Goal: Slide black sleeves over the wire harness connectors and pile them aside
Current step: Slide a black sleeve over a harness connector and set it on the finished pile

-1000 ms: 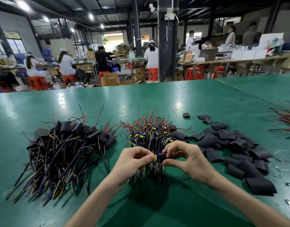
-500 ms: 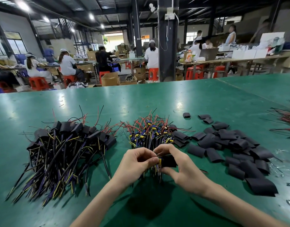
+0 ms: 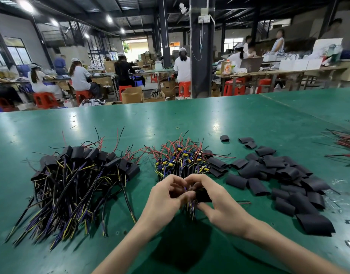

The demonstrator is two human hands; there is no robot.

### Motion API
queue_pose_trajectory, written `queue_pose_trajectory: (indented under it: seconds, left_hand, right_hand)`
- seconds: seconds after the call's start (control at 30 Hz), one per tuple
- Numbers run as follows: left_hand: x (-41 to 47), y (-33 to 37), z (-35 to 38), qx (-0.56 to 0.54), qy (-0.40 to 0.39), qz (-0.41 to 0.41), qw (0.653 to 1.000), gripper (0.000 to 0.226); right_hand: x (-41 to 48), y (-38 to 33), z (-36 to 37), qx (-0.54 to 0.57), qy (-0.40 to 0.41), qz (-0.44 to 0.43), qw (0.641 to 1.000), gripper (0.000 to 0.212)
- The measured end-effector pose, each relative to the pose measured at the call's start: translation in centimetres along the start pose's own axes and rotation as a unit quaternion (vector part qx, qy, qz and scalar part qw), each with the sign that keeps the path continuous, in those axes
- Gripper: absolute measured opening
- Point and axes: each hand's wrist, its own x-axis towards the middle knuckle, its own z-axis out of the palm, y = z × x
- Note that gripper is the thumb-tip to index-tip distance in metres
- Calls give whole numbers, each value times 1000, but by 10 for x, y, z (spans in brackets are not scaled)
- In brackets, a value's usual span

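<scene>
Both hands meet over the middle of the green bench (image 3: 249, 119), near its near edge; the left hand (image 3: 166, 196) has its fingers curled, pinching the harness (image 3: 192, 212) at its connector end; the right hand (image 3: 219, 204) has thumb and fingers clamped on a black sleeve (image 3: 203, 194), which touches the left fingertips; the harness leads hang below the hands. A pile of sleeved harnesses (image 3: 81, 175) lies toward the left edge; bare harnesses (image 3: 182, 159) lie just beyond the hands; loose sleeves (image 3: 279, 175) spread toward the right edge; further wires (image 3: 346, 141) lie at the right edge.
</scene>
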Motion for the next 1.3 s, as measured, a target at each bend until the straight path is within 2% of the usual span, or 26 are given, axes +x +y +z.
queue_pose_trajectory:
  seconds: [0.1,0.3,0.5,0.77,1.0,1.17,1.3]
  left_hand:
    - [1,-1,-1,19,-4,-4,1000,18]
    - [1,1,-2,-12,-40,-9,999,18]
    - [-2,3,-1,-41,-28,0,999,23]
    - [-2,-2,2,-34,-19,-41,998,23]
    - [0,-8,5,1,-14,-39,999,19]
    - [2,0,0,27,51,-13,998,23]
    - [16,6,-27,29,218,42,975,19]
  right_hand:
    - [0,0,2,-9,15,-8,1000,59]
    - [0,0,5,-21,-7,-2,1000,61]
    - [-2,0,5,-16,-19,8,1000,69]
    - [-1,-1,7,0,-31,29,999,73]
    - [-2,-3,11,-37,-26,-23,999,74]
    - [0,-12,7,-69,-26,-52,996,70]
    - [4,-20,0,-129,69,-93,985,64]
